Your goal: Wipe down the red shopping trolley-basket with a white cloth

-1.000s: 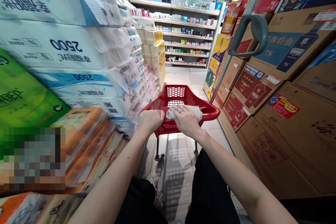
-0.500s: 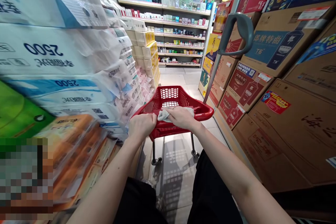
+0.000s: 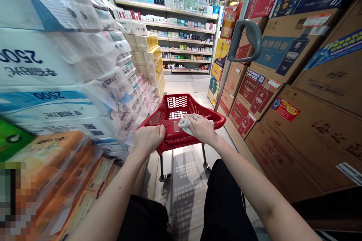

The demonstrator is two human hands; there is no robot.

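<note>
A red plastic shopping cart (image 3: pixel 177 109) on small wheels stands in the aisle straight ahead of me. My left hand (image 3: pixel 148 138) is closed round the cart's near left rim. My right hand (image 3: pixel 201 128) lies on the near right rim, pressing a white cloth (image 3: pixel 184 122) against it with fingers curled over the cloth. A long grey handle (image 3: pixel 245 37) rises from the cart's right side on a slanted pole.
Stacked packs of tissue and toilet paper (image 3: pixel 65 79) wall the left side. Cardboard cartons (image 3: pixel 299 94) are piled along the right. Shelves of small goods (image 3: pixel 186 41) close the aisle's far end. A tiled floor (image 3: pixel 183 180) runs between.
The view has swung slightly, so cart and hands sit further left in frame. My right hand has rubbed the cloth a little along the rim. Left hand keeps its grip.
</note>
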